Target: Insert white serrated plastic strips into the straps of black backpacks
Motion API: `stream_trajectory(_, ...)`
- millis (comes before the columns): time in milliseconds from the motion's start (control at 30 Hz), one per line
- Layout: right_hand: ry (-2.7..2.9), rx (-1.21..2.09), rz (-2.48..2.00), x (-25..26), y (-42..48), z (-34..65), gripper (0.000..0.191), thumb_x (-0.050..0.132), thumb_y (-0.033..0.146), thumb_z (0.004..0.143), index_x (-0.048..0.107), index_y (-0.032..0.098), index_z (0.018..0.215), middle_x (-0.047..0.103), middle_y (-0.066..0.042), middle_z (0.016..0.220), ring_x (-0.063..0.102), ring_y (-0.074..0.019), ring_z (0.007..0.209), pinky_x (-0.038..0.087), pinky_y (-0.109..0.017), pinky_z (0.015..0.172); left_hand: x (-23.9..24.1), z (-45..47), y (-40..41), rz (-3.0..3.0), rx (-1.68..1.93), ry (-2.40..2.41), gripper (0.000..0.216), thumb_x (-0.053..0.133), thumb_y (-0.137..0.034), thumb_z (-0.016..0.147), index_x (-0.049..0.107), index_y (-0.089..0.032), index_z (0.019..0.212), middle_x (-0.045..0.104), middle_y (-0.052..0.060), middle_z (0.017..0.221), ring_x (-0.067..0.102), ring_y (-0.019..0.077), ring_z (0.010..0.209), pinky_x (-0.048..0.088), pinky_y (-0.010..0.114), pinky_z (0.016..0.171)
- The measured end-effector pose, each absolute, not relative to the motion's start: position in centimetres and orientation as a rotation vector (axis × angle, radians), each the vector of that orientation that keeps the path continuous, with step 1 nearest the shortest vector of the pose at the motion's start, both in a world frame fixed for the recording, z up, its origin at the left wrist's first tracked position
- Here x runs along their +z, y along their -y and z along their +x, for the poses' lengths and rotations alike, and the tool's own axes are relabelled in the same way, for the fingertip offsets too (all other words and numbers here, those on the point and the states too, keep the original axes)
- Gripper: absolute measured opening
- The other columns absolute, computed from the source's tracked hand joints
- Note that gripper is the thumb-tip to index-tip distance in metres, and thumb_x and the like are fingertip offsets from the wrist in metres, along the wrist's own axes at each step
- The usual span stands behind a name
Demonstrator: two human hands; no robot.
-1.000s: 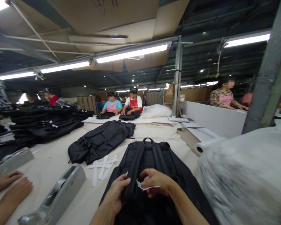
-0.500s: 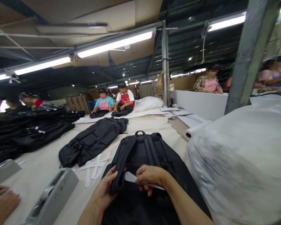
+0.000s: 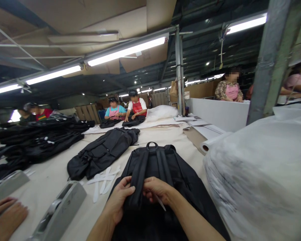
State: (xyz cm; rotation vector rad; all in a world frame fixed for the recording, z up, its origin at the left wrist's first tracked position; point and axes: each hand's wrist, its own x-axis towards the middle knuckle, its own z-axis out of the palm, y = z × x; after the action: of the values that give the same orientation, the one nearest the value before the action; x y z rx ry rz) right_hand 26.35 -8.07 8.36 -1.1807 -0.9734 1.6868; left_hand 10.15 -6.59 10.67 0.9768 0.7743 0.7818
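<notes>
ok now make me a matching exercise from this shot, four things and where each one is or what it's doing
1 left hand
2 right hand
3 loose white strips
4 tape dispenser

a grey, near another person's hands
b grips the shoulder strap of the backpack
c pinches one thin white strip
d on the table beside the second backpack

Pairs: 1-b, 2-c, 3-d, 4-a

LEFT: my left hand (image 3: pixel 119 201) palm turned inward, thumb on top, fingers curled closed | RIGHT: my right hand (image 3: pixel 157 191) knuckles up, fingertips pinched together, just beside the left | ARMS: my forearms bare, converging toward centre.
</notes>
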Motion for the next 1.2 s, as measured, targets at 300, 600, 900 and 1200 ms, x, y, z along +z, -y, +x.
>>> stream_trajectory(300,1.026,1.682,-1.156,10.2,8.9,29.0,0.01,0.06,0.017,0.066,0.053,0.012,0.071,0.052,0.0,0.061,0.029,-0.0007,0.038,0.027,-0.009,0.03,11.1,9.1,5.8,0.935,0.801,-0.859,0.061,0.077,-0.016,0.056,0.047,-0.015,0.109,0.062,0.004,0.087,0.059,0.0132,0.063,0.048,0.022,0.059)
stream_trajectory(600,0.885,1.554,-0.86,11.0,10.3,34.1,0.039,0.078,0.035,0.065,0.047,0.014,0.076,0.049,0.004,0.061,0.029,0.0005,0.039,0.029,-0.008,0.031,8.4,9.9,6.9,1.169,0.732,-0.893,0.053,0.07,-0.02,0.051,0.051,-0.014,0.1,0.059,0.007,0.104,0.058,0.0216,0.092,0.049,0.026,0.071)
stream_trajectory(900,1.335,1.658,-1.206,10.4,10.6,32.4,0.025,0.062,0.035,0.064,0.055,0.012,0.071,0.054,0.0,0.047,0.035,-0.0055,0.029,0.032,-0.014,0.026,8.2,8.6,6.3,0.891,0.75,-0.84,0.067,0.077,-0.021,0.049,0.046,-0.017,0.108,0.061,0.004,0.084,0.06,0.0185,0.067,0.048,0.027,0.06)
stream_trajectory(1200,1.329,1.482,-1.457,9.0,9.3,26.7,0.013,0.055,0.026,0.065,0.056,0.014,0.065,0.054,0.0,0.053,0.037,-0.0052,0.035,0.031,-0.013,0.029,10.0,8.5,5.5,0.821,0.785,-0.819,0.063,0.069,-0.011,0.053,0.043,-0.013,0.11,0.06,0.003,0.08,0.057,0.0148,0.06,0.048,0.025,0.055)
